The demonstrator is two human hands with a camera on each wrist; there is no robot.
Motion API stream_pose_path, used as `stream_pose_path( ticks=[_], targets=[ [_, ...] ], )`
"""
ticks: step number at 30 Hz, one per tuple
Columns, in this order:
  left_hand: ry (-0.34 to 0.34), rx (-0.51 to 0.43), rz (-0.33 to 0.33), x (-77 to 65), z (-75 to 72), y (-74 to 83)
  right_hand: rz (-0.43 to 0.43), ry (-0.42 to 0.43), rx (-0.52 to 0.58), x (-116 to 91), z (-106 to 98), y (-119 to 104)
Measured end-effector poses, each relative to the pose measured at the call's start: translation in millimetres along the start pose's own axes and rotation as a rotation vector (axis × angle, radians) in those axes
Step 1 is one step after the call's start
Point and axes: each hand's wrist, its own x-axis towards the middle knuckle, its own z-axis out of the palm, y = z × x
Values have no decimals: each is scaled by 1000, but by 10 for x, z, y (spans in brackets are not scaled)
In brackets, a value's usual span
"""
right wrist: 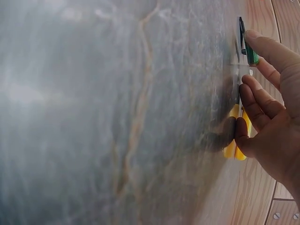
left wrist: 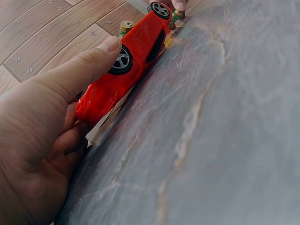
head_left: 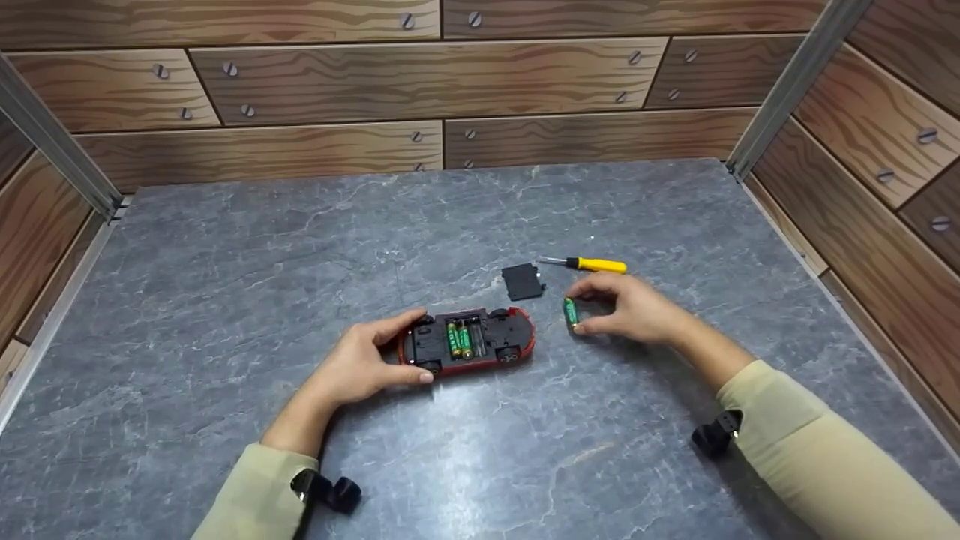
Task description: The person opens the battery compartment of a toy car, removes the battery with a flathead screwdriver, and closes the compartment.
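A red toy car (head_left: 429,346) lies upside down on the table, its black underside facing up. My left hand (head_left: 358,366) grips one end, thumb along the near side by a wheel (left wrist: 123,61) and fingers around the far side. In the car's uncovered battery compartment, two green batteries (head_left: 459,340) lie side by side, next to a bare slot. Right of the car, my right hand (head_left: 637,309) pinches another green battery (head_left: 571,312) by its ends between thumb and finger, close over the table. In the right wrist view this battery (right wrist: 252,55) is partly covered by the thumb.
A black battery cover (head_left: 522,282) rests on the table behind the car. Just beyond my right hand lies a yellow-handled screwdriver (head_left: 600,265). The grey marbled table (head_left: 300,240) is bounded by wood-patterned walls (head_left: 427,79) at the back and sides.
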Motion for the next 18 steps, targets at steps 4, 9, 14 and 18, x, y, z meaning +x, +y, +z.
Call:
stream_pose_path(
  ticks=[4, 9, 14, 18],
  targets=[
    [-1, -3, -4, 2, -2, -6, -8, 0, -7, 2, 3, 16],
    [0, -3, -9, -1, -3, -6, -15, 4, -17, 2, 22, 28],
    [4, 5, -8, -4, -3, -1, -24, 5, -31, 7, 35, 48],
    [7, 5, -7, 0, -3, -4, -30, 11, -38, 10, 31, 46]
  ],
)
